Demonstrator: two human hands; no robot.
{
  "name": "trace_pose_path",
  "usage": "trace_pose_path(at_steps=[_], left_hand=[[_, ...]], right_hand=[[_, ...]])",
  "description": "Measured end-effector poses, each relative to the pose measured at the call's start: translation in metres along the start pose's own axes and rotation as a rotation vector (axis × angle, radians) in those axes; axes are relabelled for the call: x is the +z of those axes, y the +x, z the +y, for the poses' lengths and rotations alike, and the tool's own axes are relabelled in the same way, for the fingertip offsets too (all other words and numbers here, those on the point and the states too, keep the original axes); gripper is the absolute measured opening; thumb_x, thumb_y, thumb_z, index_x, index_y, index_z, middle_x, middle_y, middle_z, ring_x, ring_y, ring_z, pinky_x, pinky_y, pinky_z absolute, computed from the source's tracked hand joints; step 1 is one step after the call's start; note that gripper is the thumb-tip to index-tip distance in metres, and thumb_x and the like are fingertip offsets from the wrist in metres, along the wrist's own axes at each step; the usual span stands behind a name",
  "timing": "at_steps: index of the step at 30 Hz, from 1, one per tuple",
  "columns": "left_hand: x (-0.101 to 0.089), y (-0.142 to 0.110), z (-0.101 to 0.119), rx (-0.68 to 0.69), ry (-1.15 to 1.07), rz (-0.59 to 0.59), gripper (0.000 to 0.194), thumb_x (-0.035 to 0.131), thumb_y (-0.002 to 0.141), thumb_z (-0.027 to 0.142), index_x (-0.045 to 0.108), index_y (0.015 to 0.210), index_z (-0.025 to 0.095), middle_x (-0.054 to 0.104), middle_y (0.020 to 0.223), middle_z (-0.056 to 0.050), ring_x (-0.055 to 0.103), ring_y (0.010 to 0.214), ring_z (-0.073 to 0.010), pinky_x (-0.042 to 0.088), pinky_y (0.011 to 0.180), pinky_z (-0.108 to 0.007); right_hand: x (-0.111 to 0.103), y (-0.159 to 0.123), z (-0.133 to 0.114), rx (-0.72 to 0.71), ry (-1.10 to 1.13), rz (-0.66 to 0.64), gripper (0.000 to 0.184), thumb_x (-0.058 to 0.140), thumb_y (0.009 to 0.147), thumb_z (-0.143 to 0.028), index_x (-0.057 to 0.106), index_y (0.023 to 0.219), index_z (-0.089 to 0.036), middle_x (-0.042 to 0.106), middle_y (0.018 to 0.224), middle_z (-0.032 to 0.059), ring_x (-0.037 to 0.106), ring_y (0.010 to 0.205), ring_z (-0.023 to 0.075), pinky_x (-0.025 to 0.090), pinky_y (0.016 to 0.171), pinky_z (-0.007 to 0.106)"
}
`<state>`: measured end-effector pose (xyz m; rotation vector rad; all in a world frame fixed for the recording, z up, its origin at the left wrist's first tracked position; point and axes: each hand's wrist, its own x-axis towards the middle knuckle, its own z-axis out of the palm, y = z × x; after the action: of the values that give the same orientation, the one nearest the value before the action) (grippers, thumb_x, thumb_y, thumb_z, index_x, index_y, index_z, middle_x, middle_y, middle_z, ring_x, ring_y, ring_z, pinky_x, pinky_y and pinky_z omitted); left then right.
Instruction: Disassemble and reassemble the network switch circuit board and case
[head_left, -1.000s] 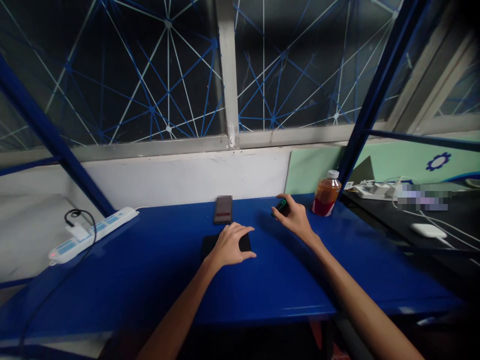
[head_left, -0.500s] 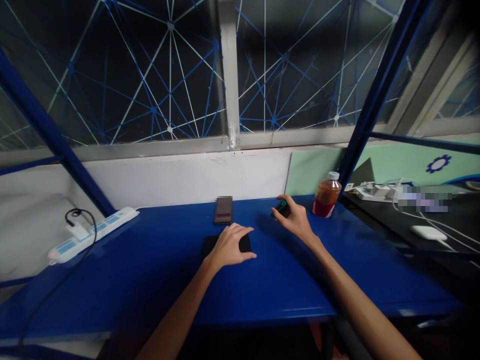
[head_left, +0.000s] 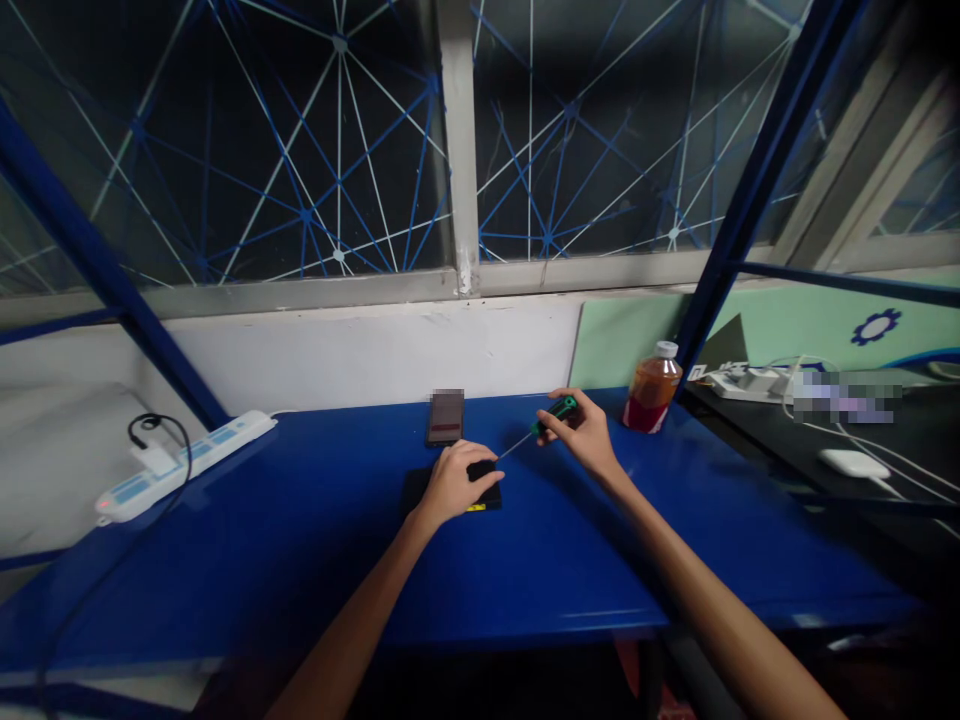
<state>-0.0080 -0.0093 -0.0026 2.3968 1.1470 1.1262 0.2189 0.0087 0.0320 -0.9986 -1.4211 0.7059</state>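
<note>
I'm holding a green-and-black screwdriver (head_left: 559, 411) above the counter (head_left: 315, 560), its thin metal shaft (head_left: 517, 446) slanting down and leftward, with my right hand (head_left: 589, 438) grasping the handle between thumb and fingers. The tip is ending right by the fingertips of my left hand (head_left: 451, 480), which is resting over a flat black case (head_left: 492, 496) with a yellow mark (head_left: 476, 507) showing along its near edge; the thumb and forefinger are curving toward each other around something dark, and I cannot tell whether they are gripping it or only framing part of the case. To handle this well, I'm judging that the shaft is needing a light, steady hold, with my left hand bracing the case flat and its fingertips keeping clear of the point, so that a slip isn't jabbing them. Compared with half a second ago, the shaft is now showing, my left thumb and forefinger are standing closer together, and the yellow mark is coming into view. Farther out, a phone (head_left: 446, 418) is lying just beyond my left hand and a bottle (head_left: 651, 392) is standing to the right of my right hand, both staying where they were.
</note>
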Motion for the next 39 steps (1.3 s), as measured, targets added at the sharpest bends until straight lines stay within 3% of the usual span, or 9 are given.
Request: trace_pose_path(at_steps=[10,23,30,32,36,39], left_hand=[[0.001,0.001,0.001,-0.029,0.052,0.035,0.008,0.068,0.079,0.029,0.073,0.076,0.022,0.072,0.087,-0.004,0.063,0.086,-0.0212,0.05,0.079,-0.036],[0.001,0.001,0.004,-0.009,-0.076,0.064,0.008,0.066,0.08,0.024,0.072,0.079,0.02,0.071,0.085,-0.005,0.065,0.081,-0.0191,0.051,0.078,-0.033],[0.0,0.001,0.007,-0.009,-0.028,-0.008,0.016,0.06,0.086,0.032,0.072,0.089,0.022,0.07,0.094,-0.005,0.063,0.088,-0.0204,0.048,0.082,-0.034],[-0.003,0.0,0.01,-0.035,0.031,-0.065,0.026,0.063,0.082,0.04,0.069,0.103,0.026,0.068,0.102,-0.005,0.061,0.097,-0.0231,0.046,0.086,-0.038],[-0.008,-0.003,0.013,-0.077,0.136,-0.216,0.077,0.074,0.061,0.058,0.048,0.13,0.035,0.063,0.113,-0.004,0.054,0.107,-0.0307,0.04,0.09,-0.047],[-0.008,-0.004,0.012,-0.074,0.182,-0.268,0.085,0.076,0.06,0.055,0.041,0.135,0.036,0.061,0.116,-0.005,0.051,0.109,-0.0331,0.039,0.089,-0.048]], right_hand=[[0.003,-0.003,-0.004,0.008,-0.009,-0.036,0.042,0.069,0.072,-0.045,0.052,0.101,-0.021,0.063,0.056,-0.0016,0.066,0.047,0.0218,0.052,0.044,0.029],[0.002,-0.004,-0.01,-0.025,0.031,-0.022,0.04,0.069,0.072,-0.042,0.052,0.101,-0.021,0.064,0.056,-0.0016,0.065,0.045,0.0196,0.05,0.042,0.027],[0.0,-0.003,-0.012,-0.013,0.036,-0.055,0.041,0.069,0.073,-0.043,0.051,0.103,-0.021,0.064,0.058,-0.0022,0.065,0.047,0.02,0.051,0.045,0.029],[-0.001,-0.003,-0.011,-0.012,0.044,-0.056,0.04,0.069,0.073,-0.042,0.05,0.102,-0.022,0.064,0.058,-0.0022,0.065,0.046,0.0202,0.051,0.044,0.029],[-0.004,-0.001,-0.009,-0.013,0.021,-0.037,0.04,0.068,0.073,-0.044,0.051,0.102,-0.022,0.064,0.058,-0.0017,0.065,0.045,0.0205,0.052,0.044,0.03],[-0.008,0.002,-0.008,-0.012,0.002,-0.025,0.04,0.068,0.073,-0.044,0.052,0.101,-0.021,0.063,0.056,-0.0025,0.064,0.045,0.0204,0.053,0.045,0.03]])
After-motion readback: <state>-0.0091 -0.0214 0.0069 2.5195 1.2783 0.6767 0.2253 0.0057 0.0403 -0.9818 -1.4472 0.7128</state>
